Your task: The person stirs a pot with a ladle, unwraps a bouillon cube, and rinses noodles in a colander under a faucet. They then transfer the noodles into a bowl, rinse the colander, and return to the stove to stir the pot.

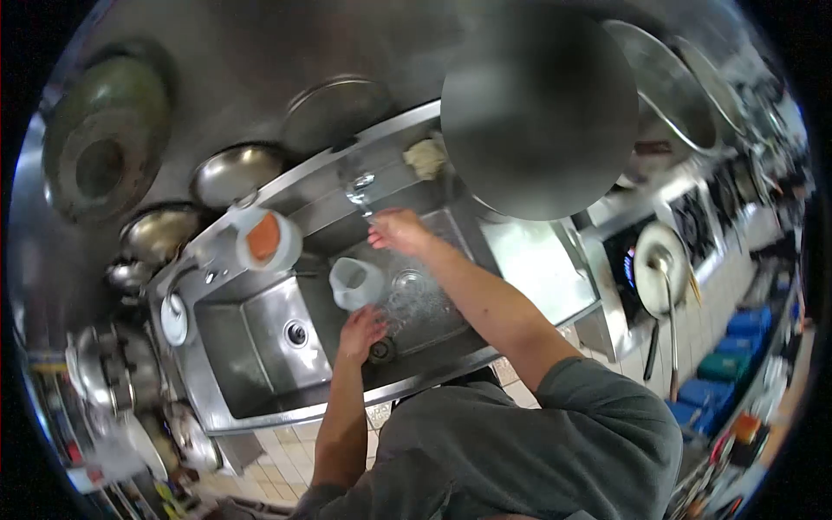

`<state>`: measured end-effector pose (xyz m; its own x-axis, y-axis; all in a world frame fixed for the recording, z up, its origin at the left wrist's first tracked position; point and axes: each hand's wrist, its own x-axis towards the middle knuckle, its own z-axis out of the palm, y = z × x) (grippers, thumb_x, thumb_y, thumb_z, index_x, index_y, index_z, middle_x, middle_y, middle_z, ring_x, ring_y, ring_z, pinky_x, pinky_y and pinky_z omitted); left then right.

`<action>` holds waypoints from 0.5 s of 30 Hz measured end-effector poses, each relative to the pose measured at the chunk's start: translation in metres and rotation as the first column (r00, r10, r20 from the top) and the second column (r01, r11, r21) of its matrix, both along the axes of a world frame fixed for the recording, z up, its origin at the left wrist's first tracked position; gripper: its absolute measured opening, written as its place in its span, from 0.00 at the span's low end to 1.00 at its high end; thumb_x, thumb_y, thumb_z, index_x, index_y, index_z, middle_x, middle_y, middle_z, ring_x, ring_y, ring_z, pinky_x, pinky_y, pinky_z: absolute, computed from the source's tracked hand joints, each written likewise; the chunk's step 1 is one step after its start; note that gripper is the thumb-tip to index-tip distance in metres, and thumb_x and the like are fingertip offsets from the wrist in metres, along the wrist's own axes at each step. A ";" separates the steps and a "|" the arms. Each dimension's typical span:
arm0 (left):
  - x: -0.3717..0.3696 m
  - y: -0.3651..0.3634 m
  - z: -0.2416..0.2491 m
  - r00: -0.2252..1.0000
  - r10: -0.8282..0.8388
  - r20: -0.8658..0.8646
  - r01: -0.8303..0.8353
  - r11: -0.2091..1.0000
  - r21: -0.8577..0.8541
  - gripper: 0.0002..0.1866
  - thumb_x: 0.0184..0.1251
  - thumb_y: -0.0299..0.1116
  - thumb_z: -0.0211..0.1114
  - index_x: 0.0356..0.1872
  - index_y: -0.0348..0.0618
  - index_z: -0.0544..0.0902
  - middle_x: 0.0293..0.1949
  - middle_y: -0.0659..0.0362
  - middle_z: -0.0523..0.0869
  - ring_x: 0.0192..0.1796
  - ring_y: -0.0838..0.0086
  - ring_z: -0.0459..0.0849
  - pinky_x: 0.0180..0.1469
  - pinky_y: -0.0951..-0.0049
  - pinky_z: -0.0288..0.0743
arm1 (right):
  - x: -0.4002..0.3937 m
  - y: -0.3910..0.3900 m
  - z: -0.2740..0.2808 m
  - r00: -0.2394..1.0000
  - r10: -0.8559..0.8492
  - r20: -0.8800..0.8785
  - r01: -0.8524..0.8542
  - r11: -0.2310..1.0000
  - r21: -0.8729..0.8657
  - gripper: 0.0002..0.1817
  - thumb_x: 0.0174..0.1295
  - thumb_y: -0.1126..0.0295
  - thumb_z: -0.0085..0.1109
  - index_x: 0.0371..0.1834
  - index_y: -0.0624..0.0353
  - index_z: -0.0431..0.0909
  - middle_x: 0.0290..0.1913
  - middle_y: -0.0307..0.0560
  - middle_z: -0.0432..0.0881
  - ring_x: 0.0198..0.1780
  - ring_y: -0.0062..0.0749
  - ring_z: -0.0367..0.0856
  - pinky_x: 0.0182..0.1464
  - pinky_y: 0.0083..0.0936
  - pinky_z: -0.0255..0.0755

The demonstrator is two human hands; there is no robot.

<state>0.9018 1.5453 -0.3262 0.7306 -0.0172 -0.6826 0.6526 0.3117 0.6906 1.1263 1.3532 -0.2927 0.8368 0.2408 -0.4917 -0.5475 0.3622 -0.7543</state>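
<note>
My right hand (400,232) reaches over the back of the right sink basin (451,238), its fingers curled at the spout of the faucet (360,189). The hand covers part of the spout. Below it, water (412,299) splashes and foams in the basin. A white translucent plastic jug (357,284) stands in the basin, left of the water. Close to the jug's near side, my left hand (361,334) is open with fingers apart; nothing is in it. A drain fitting (382,350) shows just beside that hand.
Another white jug (282,251) with an orange piece inside stands on the sink's back ledge. The left basin (260,334) has a drain. A pale cloth (425,159) lies behind the faucet. Metal bowls (238,173) line the back left. At right, a wok (660,260) holds a ladle.
</note>
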 end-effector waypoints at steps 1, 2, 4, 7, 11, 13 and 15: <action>-0.025 0.018 0.016 0.993 0.113 0.022 -0.114 0.991 0.065 0.24 0.75 0.44 0.60 0.66 0.46 0.72 0.58 0.55 0.82 0.48 0.61 0.87 0.49 0.60 0.80 | 0.025 0.006 -0.026 0.996 -0.005 0.087 0.018 0.988 -0.151 0.09 0.61 0.76 0.62 0.45 0.61 0.78 0.35 0.49 0.84 0.26 0.34 0.82 0.30 0.32 0.81; -0.049 0.048 0.028 0.977 0.207 0.055 -0.207 0.978 -0.007 0.25 0.74 0.43 0.61 0.67 0.46 0.72 0.58 0.54 0.82 0.50 0.60 0.86 0.49 0.61 0.81 | 0.051 0.001 -0.042 0.989 -0.009 0.144 0.016 0.999 -0.041 0.13 0.63 0.76 0.62 0.52 0.60 0.77 0.44 0.49 0.84 0.33 0.34 0.84 0.33 0.33 0.83; -0.110 0.112 0.045 0.907 0.348 0.237 -0.332 0.937 -0.104 0.25 0.73 0.43 0.63 0.67 0.47 0.71 0.58 0.53 0.82 0.55 0.57 0.84 0.51 0.60 0.81 | 0.097 0.007 -0.056 0.897 -0.067 0.438 0.202 0.941 -0.271 0.23 0.66 0.73 0.60 0.65 0.59 0.74 0.53 0.45 0.82 0.48 0.31 0.82 0.43 0.33 0.82; -0.183 0.159 0.102 0.791 0.579 0.199 -0.609 0.711 0.352 0.26 0.76 0.48 0.56 0.69 0.47 0.70 0.60 0.51 0.80 0.57 0.57 0.82 0.58 0.56 0.76 | 0.129 0.002 -0.020 0.954 0.243 0.175 -0.230 0.969 -0.091 0.19 0.66 0.74 0.59 0.61 0.59 0.77 0.53 0.44 0.80 0.53 0.33 0.79 0.55 0.38 0.82; -0.277 0.186 0.124 0.597 0.773 0.215 -0.788 0.515 0.337 0.29 0.75 0.50 0.59 0.70 0.50 0.68 0.65 0.51 0.75 0.61 0.55 0.78 0.63 0.52 0.71 | 0.133 0.017 -0.014 0.926 0.377 -0.035 -0.335 0.773 -0.539 0.28 0.66 0.45 0.62 0.40 0.66 0.84 0.33 0.47 0.83 0.32 0.31 0.81 0.27 0.29 0.74; -0.317 0.186 0.119 0.573 0.794 0.203 -0.793 0.474 0.383 0.27 0.74 0.49 0.60 0.69 0.51 0.69 0.64 0.52 0.77 0.59 0.56 0.80 0.59 0.52 0.74 | 0.102 0.008 -0.003 0.978 0.208 0.013 -0.172 0.839 -0.517 0.35 0.63 0.35 0.59 0.36 0.65 0.83 0.22 0.44 0.78 0.21 0.29 0.75 0.21 0.29 0.65; -0.363 0.185 0.096 0.574 0.803 0.161 -0.767 0.460 0.447 0.29 0.74 0.49 0.60 0.70 0.50 0.67 0.64 0.52 0.76 0.60 0.58 0.79 0.59 0.54 0.74 | 0.073 0.014 -0.056 0.988 0.153 -0.002 -0.151 0.971 -0.188 0.33 0.62 0.35 0.61 0.32 0.61 0.82 0.24 0.44 0.80 0.19 0.28 0.73 0.21 0.26 0.69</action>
